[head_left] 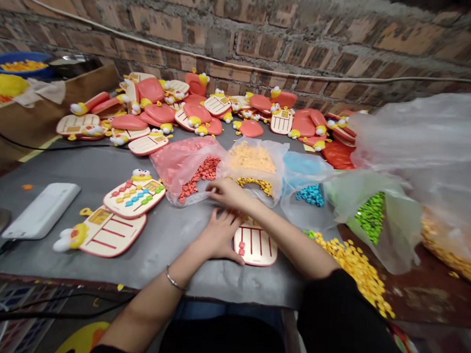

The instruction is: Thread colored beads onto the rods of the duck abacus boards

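Head view looks down on a grey tabletop against a rough brick wall (pixel 243 34). The right hand (pixel 226 193) reaches forward with its fingers curled at the lower edge of a clear plastic bag of red beads (pixel 204 175); the hand touches the bag or lies just beside it, and whether it grips the plastic or any beads cannot be told. The left hand (pixel 219 234) lies relaxed and open on the table, fingers spread and holding nothing, just beside a cream board with red-edged slots (pixel 254 246) that has a few red beads at its left side. Further bags hold orange, blue and green beads (pixel 371 215), and loose yellow beads (pixel 353 267) spill at right. To the left lie a beaded duck-topped abacus toy (pixel 134 195), a second unfilled board (pixel 106 233) and a white power bank (pixel 42 211). Red and cream toy parts (pixel 195 108) are heaped along the wall.
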`<action>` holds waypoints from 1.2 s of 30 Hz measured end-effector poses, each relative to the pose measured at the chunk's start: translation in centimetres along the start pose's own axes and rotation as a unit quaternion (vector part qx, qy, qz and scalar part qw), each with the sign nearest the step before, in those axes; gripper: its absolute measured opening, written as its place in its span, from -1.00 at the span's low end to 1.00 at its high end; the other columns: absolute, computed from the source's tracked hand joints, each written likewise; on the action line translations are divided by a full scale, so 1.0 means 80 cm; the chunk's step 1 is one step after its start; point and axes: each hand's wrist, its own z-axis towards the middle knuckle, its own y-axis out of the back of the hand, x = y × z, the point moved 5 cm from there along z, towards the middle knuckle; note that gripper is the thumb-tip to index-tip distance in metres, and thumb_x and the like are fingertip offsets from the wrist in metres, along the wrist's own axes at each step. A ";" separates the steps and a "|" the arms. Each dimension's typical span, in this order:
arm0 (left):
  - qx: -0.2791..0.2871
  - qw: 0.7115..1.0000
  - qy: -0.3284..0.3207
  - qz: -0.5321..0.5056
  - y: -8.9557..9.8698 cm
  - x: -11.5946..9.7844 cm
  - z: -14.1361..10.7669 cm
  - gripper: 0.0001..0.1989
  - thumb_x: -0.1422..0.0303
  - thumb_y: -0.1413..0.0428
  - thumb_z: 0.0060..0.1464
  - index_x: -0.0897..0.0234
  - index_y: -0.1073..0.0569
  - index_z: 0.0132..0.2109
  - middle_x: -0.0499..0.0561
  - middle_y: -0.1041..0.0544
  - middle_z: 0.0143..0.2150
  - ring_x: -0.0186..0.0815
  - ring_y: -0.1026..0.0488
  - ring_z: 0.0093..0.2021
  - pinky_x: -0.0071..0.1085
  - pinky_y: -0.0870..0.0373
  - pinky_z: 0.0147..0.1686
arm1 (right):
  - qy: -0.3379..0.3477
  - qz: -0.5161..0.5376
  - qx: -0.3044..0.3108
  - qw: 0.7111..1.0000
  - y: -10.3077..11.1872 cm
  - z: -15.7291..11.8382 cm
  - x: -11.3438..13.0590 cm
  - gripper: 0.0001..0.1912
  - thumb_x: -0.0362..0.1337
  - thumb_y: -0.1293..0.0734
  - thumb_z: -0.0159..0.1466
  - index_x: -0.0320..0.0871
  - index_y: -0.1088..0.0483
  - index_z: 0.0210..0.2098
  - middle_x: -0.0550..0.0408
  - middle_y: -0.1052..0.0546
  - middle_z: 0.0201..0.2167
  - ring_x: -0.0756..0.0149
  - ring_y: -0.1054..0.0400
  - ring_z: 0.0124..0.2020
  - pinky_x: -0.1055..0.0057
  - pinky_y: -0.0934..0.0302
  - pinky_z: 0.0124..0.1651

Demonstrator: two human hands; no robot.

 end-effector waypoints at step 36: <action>0.041 0.998 0.040 0.028 0.002 -0.005 0.000 0.28 -0.20 -0.26 -0.27 0.28 0.15 0.43 0.28 0.18 0.45 0.19 0.17 0.40 0.22 0.17 0.23 | -0.041 -0.107 -0.151 0.982 0.023 -0.237 -0.056 -0.74 -0.34 -0.16 0.38 -0.18 -0.43 -0.34 -0.06 -0.46 -0.32 0.20 -0.37 -0.28 0.27 -0.33 -0.21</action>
